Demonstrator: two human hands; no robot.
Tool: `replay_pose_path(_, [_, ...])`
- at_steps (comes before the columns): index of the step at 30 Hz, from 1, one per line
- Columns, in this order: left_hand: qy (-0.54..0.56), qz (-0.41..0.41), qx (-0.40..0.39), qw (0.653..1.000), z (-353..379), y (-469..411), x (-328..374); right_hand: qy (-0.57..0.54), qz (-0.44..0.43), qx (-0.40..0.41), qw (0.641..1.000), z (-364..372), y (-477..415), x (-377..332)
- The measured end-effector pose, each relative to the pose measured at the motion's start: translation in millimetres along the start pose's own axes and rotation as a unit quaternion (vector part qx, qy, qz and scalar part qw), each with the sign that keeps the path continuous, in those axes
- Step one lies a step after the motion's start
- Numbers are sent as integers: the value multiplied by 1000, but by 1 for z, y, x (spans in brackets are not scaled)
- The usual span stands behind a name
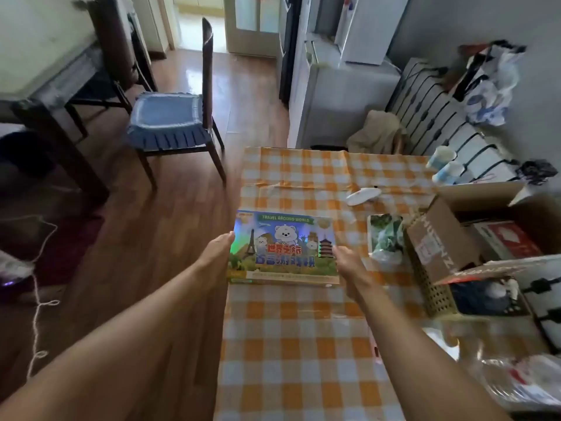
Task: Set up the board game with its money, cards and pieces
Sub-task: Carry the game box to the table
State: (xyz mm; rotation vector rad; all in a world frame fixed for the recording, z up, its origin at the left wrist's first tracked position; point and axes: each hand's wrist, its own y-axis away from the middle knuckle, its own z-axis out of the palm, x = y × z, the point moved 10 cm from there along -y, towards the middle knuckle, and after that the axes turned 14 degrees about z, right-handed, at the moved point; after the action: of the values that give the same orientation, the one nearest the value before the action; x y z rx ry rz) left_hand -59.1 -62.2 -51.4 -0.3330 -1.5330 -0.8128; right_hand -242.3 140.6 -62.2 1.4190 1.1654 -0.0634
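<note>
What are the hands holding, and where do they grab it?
The game box: the left hand lies against its left edge, and the right hand grips its right edge.

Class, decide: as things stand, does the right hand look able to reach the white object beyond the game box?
Probably yes, once freed: the right hand now grips the game box, but only bare tablecloth lies between it and the white object.

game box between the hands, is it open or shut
Shut: the game box shows its whole printed lid, no contents showing. The left hand and right hand hold its sides.
</note>
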Motion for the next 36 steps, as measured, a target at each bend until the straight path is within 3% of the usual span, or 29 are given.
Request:
replay_pose_path(3, [-42,-32,45,998,-11,-28,-33,66,36,45,996,-5,-32,15])
replay_pose_path(7, [-58,-100,16,993,-9,-50,-74,70,76,38,994,-2,-67,36])
replay_pose_path(14, [-42,-119,47,991,-19,-66,-76,20,75,89,993,-9,-85,30])
replay_pose_path(18, [-25,-84,92,992,-51,-73,-48,-23,63,58,996,16,-78,9])
replay_pose_path(24, [32,-44,125,991,-141,-91,19,-64,-17,3,998,92,-46,-88])
replay_pose_path(31, [85,8,174,981,-289,-122,104,-79,-91,-72,990,242,-6,-207])
replay_pose_path(36, [101,40,194,975,-394,-158,154,-50,-122,-83,988,347,7,-278])
